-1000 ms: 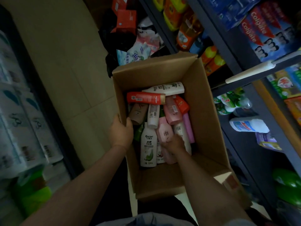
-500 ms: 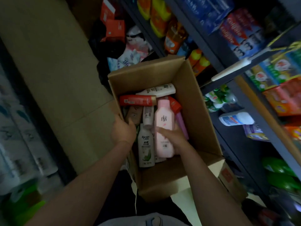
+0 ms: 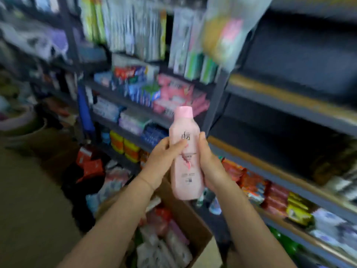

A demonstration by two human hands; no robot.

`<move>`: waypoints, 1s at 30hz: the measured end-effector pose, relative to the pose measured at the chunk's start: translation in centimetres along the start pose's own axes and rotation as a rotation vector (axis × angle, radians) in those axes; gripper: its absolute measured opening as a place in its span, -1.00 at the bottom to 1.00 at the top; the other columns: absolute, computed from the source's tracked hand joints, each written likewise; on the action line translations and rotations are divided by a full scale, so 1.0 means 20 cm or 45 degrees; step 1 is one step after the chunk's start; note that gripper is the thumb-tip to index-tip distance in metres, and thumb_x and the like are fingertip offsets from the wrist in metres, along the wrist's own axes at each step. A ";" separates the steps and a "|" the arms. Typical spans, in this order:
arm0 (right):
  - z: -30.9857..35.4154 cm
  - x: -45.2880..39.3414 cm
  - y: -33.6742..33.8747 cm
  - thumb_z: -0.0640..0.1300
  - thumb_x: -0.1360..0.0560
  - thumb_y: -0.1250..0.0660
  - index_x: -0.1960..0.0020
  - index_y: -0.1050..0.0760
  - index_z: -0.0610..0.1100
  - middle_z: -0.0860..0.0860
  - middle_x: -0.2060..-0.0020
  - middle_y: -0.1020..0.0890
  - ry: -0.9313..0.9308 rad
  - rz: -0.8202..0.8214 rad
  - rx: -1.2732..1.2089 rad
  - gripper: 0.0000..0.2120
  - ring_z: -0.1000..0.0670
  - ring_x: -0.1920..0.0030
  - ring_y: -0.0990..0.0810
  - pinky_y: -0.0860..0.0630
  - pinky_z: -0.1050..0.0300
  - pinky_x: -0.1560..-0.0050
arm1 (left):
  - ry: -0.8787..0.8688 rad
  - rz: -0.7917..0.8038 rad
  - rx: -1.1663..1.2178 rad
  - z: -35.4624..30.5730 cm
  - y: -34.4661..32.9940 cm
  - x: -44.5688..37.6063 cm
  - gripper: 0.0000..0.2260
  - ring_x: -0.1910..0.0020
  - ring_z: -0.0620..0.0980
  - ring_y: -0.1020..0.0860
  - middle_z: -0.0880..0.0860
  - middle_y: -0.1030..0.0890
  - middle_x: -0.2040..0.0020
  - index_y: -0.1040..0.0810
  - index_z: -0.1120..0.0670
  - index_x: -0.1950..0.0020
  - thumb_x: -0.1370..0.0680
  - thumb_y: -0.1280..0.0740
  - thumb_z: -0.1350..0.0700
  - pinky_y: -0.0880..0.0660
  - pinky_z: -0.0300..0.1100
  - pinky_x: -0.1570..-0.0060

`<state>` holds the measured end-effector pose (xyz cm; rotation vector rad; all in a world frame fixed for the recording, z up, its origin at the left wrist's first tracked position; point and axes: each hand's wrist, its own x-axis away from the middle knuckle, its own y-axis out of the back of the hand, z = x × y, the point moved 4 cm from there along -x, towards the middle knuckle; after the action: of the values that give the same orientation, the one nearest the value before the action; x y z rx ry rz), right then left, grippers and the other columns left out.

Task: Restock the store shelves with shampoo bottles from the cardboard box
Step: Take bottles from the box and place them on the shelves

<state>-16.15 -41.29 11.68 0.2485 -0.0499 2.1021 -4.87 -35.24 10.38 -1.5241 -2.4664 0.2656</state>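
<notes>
Both hands are on 1 pink shampoo bottle [image 3: 185, 151], held up in front of the shelves [image 3: 270, 120] with its cap on top, more or less upright and leaning slightly. The left hand [image 3: 164, 161] wraps the bottle's left side around the middle, thumb across the front label. The right hand [image 3: 210, 167] cups the right side and lower part, thumb pointing up along the edge, fingers curled round behind where I can't see them.

Below the hands and between the forearms sits the open cardboard box [image 3: 193, 215], with more bottles [image 3: 164, 246] lying inside in a jumble, mostly white and pinkish. Everything down there is pretty blurry, so I can't count them.

Just past the bottle's cap there's a shelf of pink packs [image 3: 177, 93] and blue boxes [image 3: 141, 89]. Out to the right of the right hand, the nearest shelf bay looks dark, and lower down there's a row of red and yellow packets [image 3: 270, 194]. Left of the left hand, lower down, are some orange boxes [image 3: 88, 163] on the floor.
</notes>
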 end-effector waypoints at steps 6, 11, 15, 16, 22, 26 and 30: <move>0.59 0.27 0.23 0.02 -0.56 -0.36 -0.22 -0.51 -0.05 -0.08 -0.08 -0.68 0.436 0.234 0.129 -0.73 -0.03 -0.10 -0.66 -0.56 -0.01 -0.21 | -0.234 0.267 0.146 -0.54 -0.39 0.04 -0.57 0.08 0.16 -0.68 0.26 -0.68 -0.02 -0.63 0.15 -0.21 -0.39 -0.53 0.03 -0.62 -0.04 0.11; 0.75 0.29 0.58 -0.08 -0.48 -0.47 -0.24 -0.54 -0.05 0.02 -0.10 -0.68 0.572 0.159 0.417 -0.65 0.04 -0.10 -0.66 -0.58 0.14 -0.11 | -0.381 0.412 0.069 -0.66 -0.68 0.04 -0.62 -0.07 0.19 -0.67 0.22 -0.69 -0.10 -0.63 0.08 -0.23 -0.43 -0.45 0.02 -0.59 0.05 -0.03; 0.82 0.18 0.88 -0.12 -0.41 -0.54 -0.20 -0.56 -0.01 0.04 -0.04 -0.68 0.793 -0.112 0.489 -0.62 0.06 -0.04 -0.64 -0.59 0.13 0.02 | -0.479 0.493 -0.066 -0.70 -0.93 -0.02 -0.67 -0.06 -0.06 -0.68 0.01 -0.72 -0.07 -0.58 0.02 -0.23 -0.47 -0.38 0.02 -0.59 -0.25 0.09; 0.85 0.16 0.96 -0.16 -0.40 -0.54 -0.21 -0.54 -0.02 0.06 -0.04 -0.67 0.838 -0.179 0.493 -0.59 0.09 -0.04 -0.62 -0.59 0.14 -0.02 | -0.500 0.512 -0.123 -0.71 -0.98 -0.08 -0.67 -0.12 -0.10 -0.65 -0.03 -0.70 -0.12 -0.56 -0.01 -0.27 -0.51 -0.35 0.00 -0.57 -0.27 0.02; 1.09 -0.08 1.35 -0.21 -0.40 -0.54 -0.24 -0.44 0.09 0.26 -0.09 -0.58 1.020 -0.343 0.499 -0.49 0.33 -0.09 -0.51 -0.41 0.49 -0.07 | -0.521 0.322 -0.596 -0.67 -1.21 -0.56 -0.55 -0.36 0.00 -0.46 0.03 -0.52 -0.36 -0.42 -0.09 -0.41 -0.54 -0.36 0.18 -0.34 -0.10 -0.41; 1.16 -0.30 1.49 -0.23 -0.40 -0.52 -0.29 -0.48 -0.05 0.08 -0.10 -0.62 1.004 -0.319 0.551 -0.50 0.12 -0.08 -0.56 -0.46 0.48 0.05 | -0.722 0.224 -1.356 -0.55 -1.33 -0.77 -0.40 -0.60 -0.05 0.00 -0.05 -0.13 -0.61 -0.21 -0.06 -0.59 -0.59 -0.32 0.15 0.01 -0.08 -0.57; 1.12 -0.44 1.59 -0.15 -0.39 -0.54 -0.22 -0.51 -0.06 0.07 -0.04 -0.62 0.891 -0.360 0.550 -0.56 0.07 -0.05 -0.59 -0.55 0.32 0.08 | -0.898 0.139 -1.454 -0.42 -1.32 -0.84 -0.37 -0.60 -0.11 0.08 -0.10 -0.07 -0.62 -0.16 -0.11 -0.60 -0.58 -0.32 0.12 0.04 -0.10 -0.57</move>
<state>-35.30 -68.28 33.98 -0.2256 0.8114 1.7924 -17.73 -61.66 24.03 -2.2277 -3.3269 -0.9205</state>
